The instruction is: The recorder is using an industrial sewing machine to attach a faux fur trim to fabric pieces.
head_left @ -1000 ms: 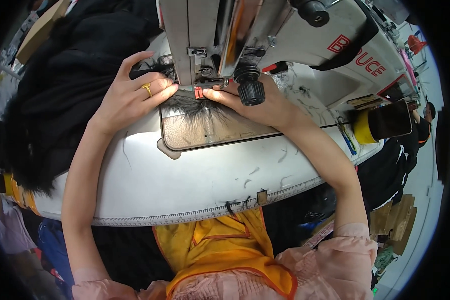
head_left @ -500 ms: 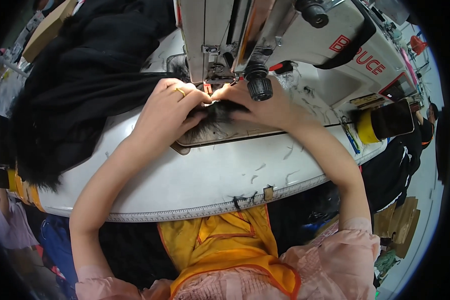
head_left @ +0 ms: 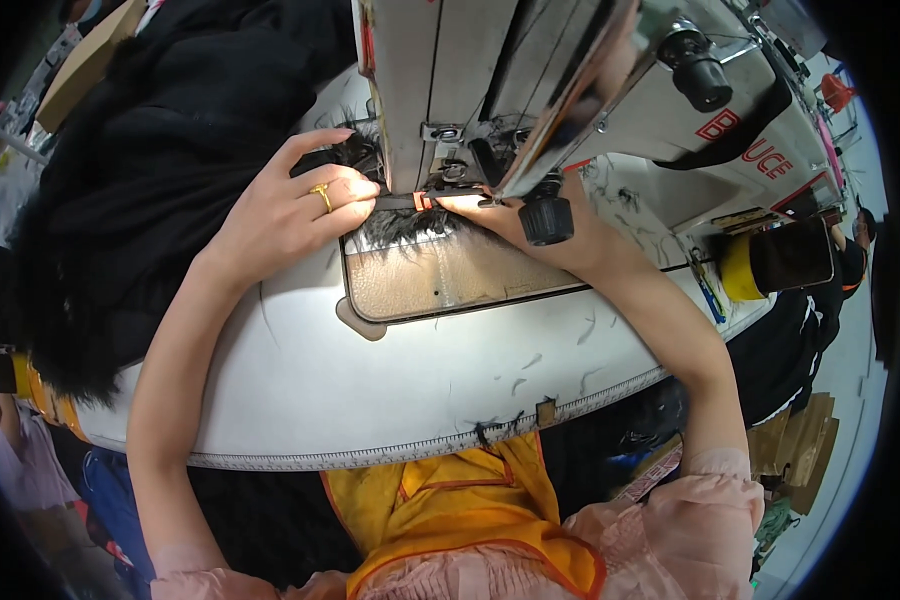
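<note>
Pinching the fur [head_left: 415, 232] at its left end: left hand [head_left: 282, 210], thumb and fingertips together on it. Right hand [head_left: 572, 242]: one fingertip close by the right side of the red foot [head_left: 419, 201], remainder partly behind the knob [head_left: 547, 220]; cannot tell whether it grips. Fur lies at the foot, below the machine [head_left: 402, 90], hairs spreading nearward over the tan plate [head_left: 400, 290]. Black cloth [head_left: 210, 150] heaped left of the left hand. White table [head_left: 300, 365] beneath, loose hairs scattered; ruler [head_left: 310, 462] along its near edge. Yellow holder [head_left: 738, 270] near the table's right end.
</note>
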### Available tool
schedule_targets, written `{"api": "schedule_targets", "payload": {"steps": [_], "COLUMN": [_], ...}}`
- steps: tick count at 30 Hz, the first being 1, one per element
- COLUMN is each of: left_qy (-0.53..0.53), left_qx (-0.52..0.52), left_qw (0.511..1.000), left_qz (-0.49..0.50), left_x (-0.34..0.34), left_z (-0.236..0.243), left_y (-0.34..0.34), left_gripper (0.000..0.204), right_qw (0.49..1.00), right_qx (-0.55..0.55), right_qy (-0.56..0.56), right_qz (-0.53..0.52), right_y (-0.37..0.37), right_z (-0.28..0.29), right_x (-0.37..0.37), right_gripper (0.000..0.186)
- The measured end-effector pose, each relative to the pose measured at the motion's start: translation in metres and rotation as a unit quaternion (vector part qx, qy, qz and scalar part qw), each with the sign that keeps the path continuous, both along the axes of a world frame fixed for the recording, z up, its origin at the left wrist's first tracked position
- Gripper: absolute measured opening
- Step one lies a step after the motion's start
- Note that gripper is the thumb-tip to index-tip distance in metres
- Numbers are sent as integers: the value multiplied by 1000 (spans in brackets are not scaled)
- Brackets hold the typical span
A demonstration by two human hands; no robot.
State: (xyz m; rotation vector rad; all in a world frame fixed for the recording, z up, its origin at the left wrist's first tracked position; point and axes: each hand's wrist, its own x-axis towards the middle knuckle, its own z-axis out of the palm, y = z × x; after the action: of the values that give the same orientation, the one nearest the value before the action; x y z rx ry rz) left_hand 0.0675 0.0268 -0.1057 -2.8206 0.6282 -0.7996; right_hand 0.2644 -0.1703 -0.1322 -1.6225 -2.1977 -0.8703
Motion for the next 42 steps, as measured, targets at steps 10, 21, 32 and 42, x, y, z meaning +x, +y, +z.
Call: {"api": "schedule_targets", "payload": {"steps": [10,21,32,42], "left_qy": [-34,-45,30,7], "left_qx": [19,17,-155,-37], "left_qw": [999,999,984,999], "left_qz": [8,22,77,13], "left_x": [0,1,1,-2], "left_z": [-1,0,-7,-2], "left_y": [-5,-10,-67,-26], "left_gripper": [12,14,29,21], "right_qw": [999,991,987,994], "right_qx": [-5,-13,-61,-65], "right_qy": [50,131,148,80], "right_qz": [16,26,30,43], "right_y": [-2,-1,-10,-16], "right_z": [8,2,8,21], "right_x": [-4,-6,-19,-14], "right_gripper": [14,12,23,12]}}
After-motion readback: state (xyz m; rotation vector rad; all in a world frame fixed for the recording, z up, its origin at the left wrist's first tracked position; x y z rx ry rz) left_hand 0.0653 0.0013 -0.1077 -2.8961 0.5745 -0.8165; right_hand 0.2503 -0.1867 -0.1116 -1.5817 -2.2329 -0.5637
